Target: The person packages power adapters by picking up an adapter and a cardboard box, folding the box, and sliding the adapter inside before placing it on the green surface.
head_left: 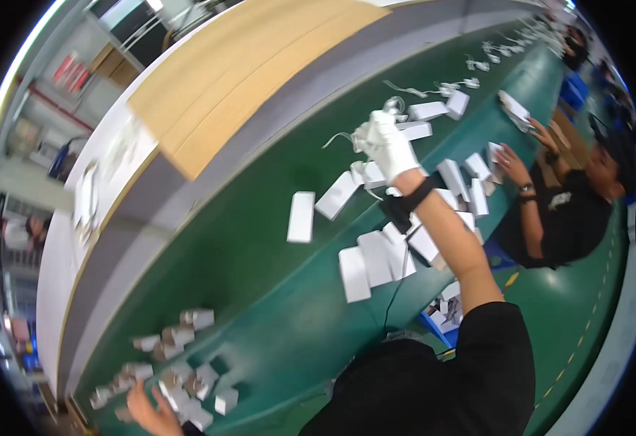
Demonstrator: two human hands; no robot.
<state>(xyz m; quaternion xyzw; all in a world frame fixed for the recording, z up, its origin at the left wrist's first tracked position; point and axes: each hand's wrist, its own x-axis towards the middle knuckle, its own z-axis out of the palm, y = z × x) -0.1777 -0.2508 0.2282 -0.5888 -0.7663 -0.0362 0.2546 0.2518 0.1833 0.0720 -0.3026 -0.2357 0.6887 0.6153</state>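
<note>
My right hand (388, 144), in a white glove with a black band at the wrist, reaches over the green belt (260, 269). Its fingers are closed around a bundled white cable (339, 137), whose loose end trails to the left. White boxes (337, 195) lie just below and left of the glove, and others (414, 131) sit to its right. At the lower left my bare left hand (152, 411) has its fingers apart, next to a cluster of small white and brown cartons (180, 392). Its forearm is mostly cut off by the lower edge.
More white boxes (365, 269) rest nearer me, by a dark cord. Further cables (477, 65) line the far belt. A co-worker (572, 196) at the right handles white boxes. A blue bin (441, 323) stands below the belt; a tan board (252, 73) covers the raised shelf.
</note>
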